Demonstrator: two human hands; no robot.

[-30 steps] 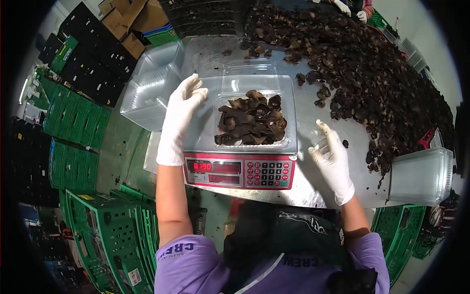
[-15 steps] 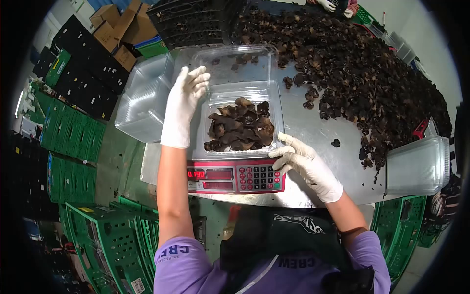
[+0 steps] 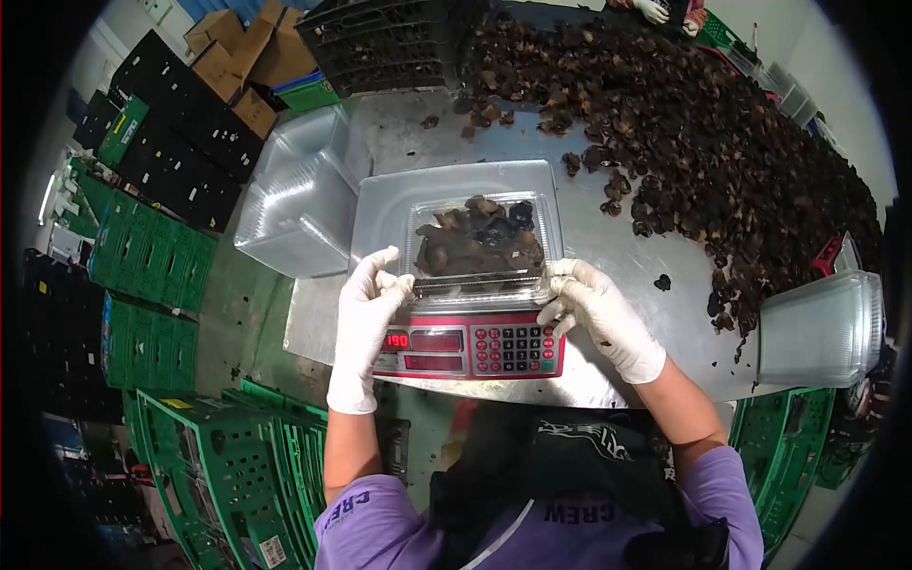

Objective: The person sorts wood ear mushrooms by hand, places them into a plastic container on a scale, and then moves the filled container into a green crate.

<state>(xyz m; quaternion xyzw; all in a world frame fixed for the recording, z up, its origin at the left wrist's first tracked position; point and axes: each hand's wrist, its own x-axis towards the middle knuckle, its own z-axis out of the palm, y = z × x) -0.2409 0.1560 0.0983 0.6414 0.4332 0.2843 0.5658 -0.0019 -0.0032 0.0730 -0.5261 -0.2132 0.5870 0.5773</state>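
Note:
A clear plastic container (image 3: 480,275) with dark brown mushroom-like pieces (image 3: 475,242) sits on the platform (image 3: 380,204) of a red scale (image 3: 465,350), its lid folded down over the pieces. My left hand (image 3: 369,309), in a white glove, pinches the container's front left corner. At the front right corner, my right hand (image 3: 600,309), gloved as well, has its fingers curled onto the rim. Red digits show at the left of the scale's panel, partly hidden by my left hand.
Dark pieces (image 3: 684,152) form a large heap at the back and right. Stacked clear containers (image 3: 304,204) stand left, others (image 3: 817,328) right. A black crate (image 3: 380,47) is behind. Another person's gloved hand (image 3: 652,10) shows at the top. Green crates (image 3: 152,252) stand left.
The lid, open behind the container before, is now down over the pieces. My left hand has come down from the upper left to the front left corner. My right hand stays near the right corner.

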